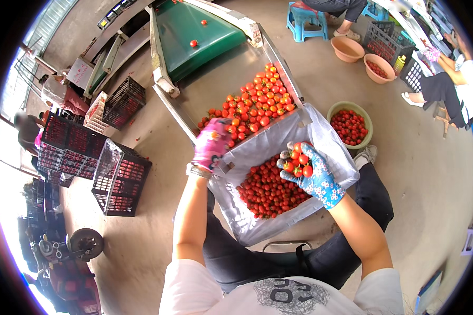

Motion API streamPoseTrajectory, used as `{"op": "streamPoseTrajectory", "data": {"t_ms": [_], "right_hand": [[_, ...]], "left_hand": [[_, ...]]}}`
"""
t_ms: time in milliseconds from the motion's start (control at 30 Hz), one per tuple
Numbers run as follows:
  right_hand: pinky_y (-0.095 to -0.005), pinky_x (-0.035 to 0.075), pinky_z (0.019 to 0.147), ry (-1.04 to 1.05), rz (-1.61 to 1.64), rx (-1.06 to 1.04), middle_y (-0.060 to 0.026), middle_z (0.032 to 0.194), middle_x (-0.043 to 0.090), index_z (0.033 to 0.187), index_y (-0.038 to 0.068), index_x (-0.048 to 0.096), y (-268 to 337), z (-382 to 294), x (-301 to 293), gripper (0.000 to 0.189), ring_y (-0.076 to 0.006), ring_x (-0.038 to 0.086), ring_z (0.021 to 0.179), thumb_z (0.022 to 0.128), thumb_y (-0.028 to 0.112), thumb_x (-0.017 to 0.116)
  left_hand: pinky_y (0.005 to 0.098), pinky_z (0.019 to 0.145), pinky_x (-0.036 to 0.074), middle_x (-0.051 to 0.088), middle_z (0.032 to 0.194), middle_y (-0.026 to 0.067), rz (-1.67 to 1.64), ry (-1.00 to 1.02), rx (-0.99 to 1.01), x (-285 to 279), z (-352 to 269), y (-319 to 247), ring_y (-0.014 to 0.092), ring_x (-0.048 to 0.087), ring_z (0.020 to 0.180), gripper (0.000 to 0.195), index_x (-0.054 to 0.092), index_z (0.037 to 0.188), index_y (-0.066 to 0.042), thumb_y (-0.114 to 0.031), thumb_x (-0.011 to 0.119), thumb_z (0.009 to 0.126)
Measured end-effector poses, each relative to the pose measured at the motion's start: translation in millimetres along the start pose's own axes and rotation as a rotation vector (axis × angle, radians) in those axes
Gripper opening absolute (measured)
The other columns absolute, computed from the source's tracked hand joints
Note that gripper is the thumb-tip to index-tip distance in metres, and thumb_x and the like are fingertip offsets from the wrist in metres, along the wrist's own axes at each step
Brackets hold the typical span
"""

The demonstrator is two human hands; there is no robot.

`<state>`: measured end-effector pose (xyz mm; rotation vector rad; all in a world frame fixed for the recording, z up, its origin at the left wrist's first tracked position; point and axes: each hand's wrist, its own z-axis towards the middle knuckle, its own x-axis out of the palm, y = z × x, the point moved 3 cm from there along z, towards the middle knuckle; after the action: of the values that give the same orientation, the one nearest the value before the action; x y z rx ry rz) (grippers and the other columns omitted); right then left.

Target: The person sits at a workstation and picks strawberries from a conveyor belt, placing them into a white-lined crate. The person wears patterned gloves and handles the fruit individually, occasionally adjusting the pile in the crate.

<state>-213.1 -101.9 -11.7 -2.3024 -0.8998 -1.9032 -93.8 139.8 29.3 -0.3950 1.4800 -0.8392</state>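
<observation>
My right hand point(314, 175), in a blue flowered glove, is cupped palm up around several cherry tomatoes point(299, 160). Below it is a crate lined with white plastic point(256, 232), partly filled with red cherry tomatoes point(272, 189). A pink glove covers my left hand point(213, 143), which is at the lower left of a metal chute point(199, 94). Orange-red tomatoes point(256, 102) are heaped along the chute's lower edge, beside the left fingers. Those fingers are blurred and partly hidden, so a grip on any tomato cannot be made out.
Above the chute, a green conveyor belt point(201, 35) carries a few tomatoes. A pale green basin point(351, 122) of tomatoes stands right of the crate. Black crates point(122, 181) are stacked on the left, near a motorcycle point(69, 252). Seated people point(445, 86) are at the upper right.
</observation>
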Motion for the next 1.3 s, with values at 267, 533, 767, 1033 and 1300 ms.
{"op": "streamPoseTrajectory", "data": {"t_ms": [267, 533, 767, 1033, 1300], "right_hand": [[-0.0450, 0.051, 0.077, -0.176, 0.028, -0.231, -0.0128, 0.098, 0.061, 0.105, 0.009, 0.055, 70.7, -10.5, -64.5, 0.030, -0.0304, 0.059, 0.095, 0.090, 0.033, 0.049], [-0.0457, 0.051, 0.080, -0.480, 0.090, -0.615, -0.0109, 0.087, 0.062, 0.095, 0.009, 0.055, 151.6, -23.6, -202.3, 0.023, -0.0290, 0.060, 0.085, 0.084, 0.029, 0.058], [-0.0511, 0.049, 0.081, -0.789, 0.152, -0.634, -0.0142, 0.094, 0.059, 0.096, 0.009, 0.052, 178.3, 6.1, -339.0, 0.025, -0.0332, 0.057, 0.089, 0.085, 0.031, 0.053], [-0.0569, 0.041, 0.087, -0.852, -0.006, -0.491, -0.0121, 0.134, 0.038, 0.131, 0.016, 0.037, 200.5, 68.2, -326.0, 0.057, -0.0350, 0.041, 0.116, 0.084, 0.043, 0.053], [-0.0312, 0.047, 0.048, -1.029, -0.770, -0.676, -0.0068, 0.078, 0.054, 0.098, 0.009, 0.058, 277.5, 18.1, -308.3, 0.036, -0.0179, 0.053, 0.062, 0.079, 0.039, 0.060]], "left_hand": [[0.0362, 0.066, 0.049, 0.062, 0.087, 0.0053, 0.531, -0.192, -0.022, -53.6, -55.5, 34.3, 0.027, 0.061, 0.079, 0.013, 0.060, 0.083, -0.015, -0.023, 0.065, 0.075], [0.0340, 0.061, 0.047, 0.060, 0.074, 0.0080, 0.329, -0.097, -0.099, -32.2, -89.2, 37.3, 0.028, 0.059, 0.068, 0.005, 0.059, 0.077, -0.011, -0.012, 0.063, 0.074], [0.0348, 0.065, 0.046, 0.061, 0.077, 0.0085, 0.424, -0.044, -0.085, -36.1, -82.2, 37.7, 0.026, 0.059, 0.072, 0.008, 0.061, 0.083, -0.009, -0.015, 0.061, 0.077], [0.0313, 0.058, 0.045, 0.060, 0.073, 0.0078, 0.436, -0.025, -0.203, -36.9, -79.9, 40.0, 0.022, 0.056, 0.062, 0.010, 0.060, 0.083, -0.007, -0.012, 0.065, 0.075], [0.0339, 0.057, 0.045, 0.060, 0.069, 0.0075, 0.504, -0.024, -0.066, -32.7, -79.9, 21.3, 0.023, 0.057, 0.061, 0.011, 0.060, 0.085, -0.009, -0.015, 0.062, 0.076]]}}
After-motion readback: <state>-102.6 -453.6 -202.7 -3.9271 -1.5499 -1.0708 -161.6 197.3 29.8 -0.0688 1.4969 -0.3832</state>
